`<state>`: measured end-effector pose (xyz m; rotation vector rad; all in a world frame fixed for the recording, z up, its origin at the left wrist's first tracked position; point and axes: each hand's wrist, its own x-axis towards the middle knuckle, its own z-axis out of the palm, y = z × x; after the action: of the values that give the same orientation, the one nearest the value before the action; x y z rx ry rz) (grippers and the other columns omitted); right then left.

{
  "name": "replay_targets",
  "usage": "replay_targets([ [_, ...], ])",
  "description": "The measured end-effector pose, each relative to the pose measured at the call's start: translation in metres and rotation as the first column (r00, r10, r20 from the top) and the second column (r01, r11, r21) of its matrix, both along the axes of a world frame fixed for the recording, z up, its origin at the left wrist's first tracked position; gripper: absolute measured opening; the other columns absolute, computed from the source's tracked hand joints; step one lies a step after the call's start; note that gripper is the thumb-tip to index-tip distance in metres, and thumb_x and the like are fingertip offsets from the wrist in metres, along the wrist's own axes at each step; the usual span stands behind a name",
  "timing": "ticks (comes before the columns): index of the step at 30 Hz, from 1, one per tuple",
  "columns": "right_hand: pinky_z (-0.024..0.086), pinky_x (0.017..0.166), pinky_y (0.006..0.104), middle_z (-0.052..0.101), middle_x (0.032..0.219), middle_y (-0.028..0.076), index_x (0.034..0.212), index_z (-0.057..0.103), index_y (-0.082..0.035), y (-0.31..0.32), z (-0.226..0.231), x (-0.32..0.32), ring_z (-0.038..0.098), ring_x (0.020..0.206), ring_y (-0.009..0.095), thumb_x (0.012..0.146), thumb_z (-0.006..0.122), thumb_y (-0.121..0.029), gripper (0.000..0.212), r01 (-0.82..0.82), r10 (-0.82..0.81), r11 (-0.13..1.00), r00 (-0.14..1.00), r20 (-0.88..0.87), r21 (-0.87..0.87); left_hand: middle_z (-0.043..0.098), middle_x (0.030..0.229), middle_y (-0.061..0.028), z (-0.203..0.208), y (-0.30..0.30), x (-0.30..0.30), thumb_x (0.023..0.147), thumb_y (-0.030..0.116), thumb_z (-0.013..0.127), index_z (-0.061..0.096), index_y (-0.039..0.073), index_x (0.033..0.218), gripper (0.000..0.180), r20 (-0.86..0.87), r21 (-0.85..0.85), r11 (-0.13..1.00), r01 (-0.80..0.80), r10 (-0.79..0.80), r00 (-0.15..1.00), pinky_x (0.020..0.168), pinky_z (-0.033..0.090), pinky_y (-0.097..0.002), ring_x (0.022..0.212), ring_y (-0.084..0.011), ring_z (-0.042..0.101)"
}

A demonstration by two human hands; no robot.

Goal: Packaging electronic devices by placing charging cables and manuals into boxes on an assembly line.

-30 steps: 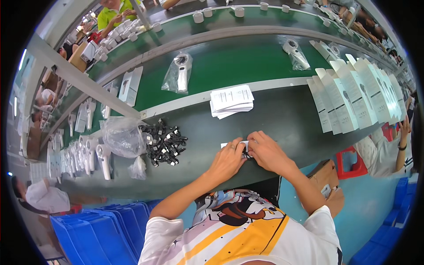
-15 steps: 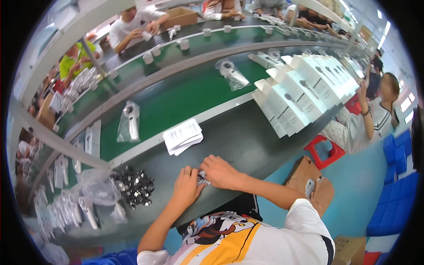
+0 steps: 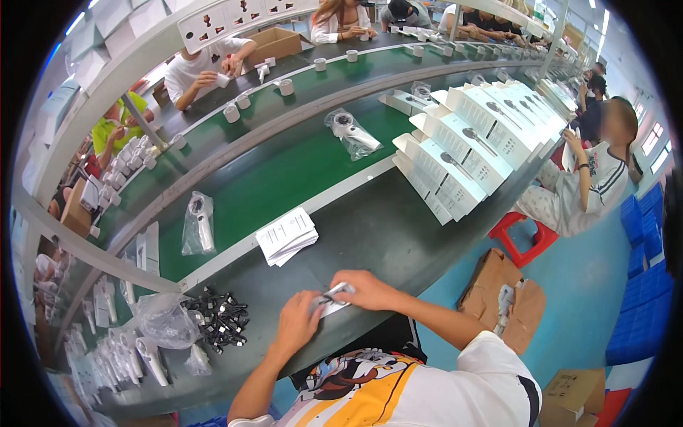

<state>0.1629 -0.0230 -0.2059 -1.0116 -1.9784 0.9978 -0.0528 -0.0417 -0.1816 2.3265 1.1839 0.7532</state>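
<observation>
Between my two hands, low over the near edge of the dark table, is a small white flat item with a dark strand across it [image 3: 331, 302]; its exact kind I cannot make out. My left hand [image 3: 299, 322] is closed on its left side, fingers partly hiding it. From the right, my right hand [image 3: 366, 291] pinches its upper right end. Just beyond my hands lies a stack of white printed leaflets [image 3: 287, 238]. Left of my left hand is a heap of short black cables [image 3: 222, 322] with metal plugs.
Open white-and-teal boxes [image 3: 455, 153] stand in rows at the right. Bagged white handheld devices [image 3: 200, 224] lie on the green conveyor belt [image 3: 263, 167], with more [image 3: 151, 359] at the left. A person [image 3: 594, 178] sits at the right near a red stool [image 3: 523, 242].
My hands have drawn slightly apart, showing more of the white item between them. The whole view has shifted a little; leaflets and cables lie as before.
</observation>
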Motion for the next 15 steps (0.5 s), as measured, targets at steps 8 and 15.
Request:
replay_targets([
  [8,0.043,0.056,0.0210,0.061,0.079,0.001,0.098,0.062,-0.005,-0.007,0.005,0.065,0.053,0.064,0.005,0.088,0.064,-0.014,0.013,0.198,-0.458,0.824,0.786,-0.417,-0.531,0.060,0.087,-0.0148,0.058,0.061,0.055,0.087,0.008,0.059,0.060,0.001,0.095,0.011,0.103,-0.122,0.986,0.116,-0.103,0.989,0.071,0.048,-0.0347,0.078,-0.0281,0.060],
  [15,0.048,0.077,0.0316,0.065,0.092,0.009,0.095,0.064,-0.003,-0.017,-0.015,0.110,0.062,0.084,0.018,0.085,0.063,-0.010,0.013,0.559,-0.590,0.807,0.779,-0.211,-0.191,0.066,0.091,-0.0135,0.096,0.252,0.198,0.086,0.020,0.059,0.062,0.002,0.099,0.022,0.251,-0.011,0.992,0.123,-0.116,0.961,0.074,0.049,-0.0343,0.082,-0.0256,0.064],
])
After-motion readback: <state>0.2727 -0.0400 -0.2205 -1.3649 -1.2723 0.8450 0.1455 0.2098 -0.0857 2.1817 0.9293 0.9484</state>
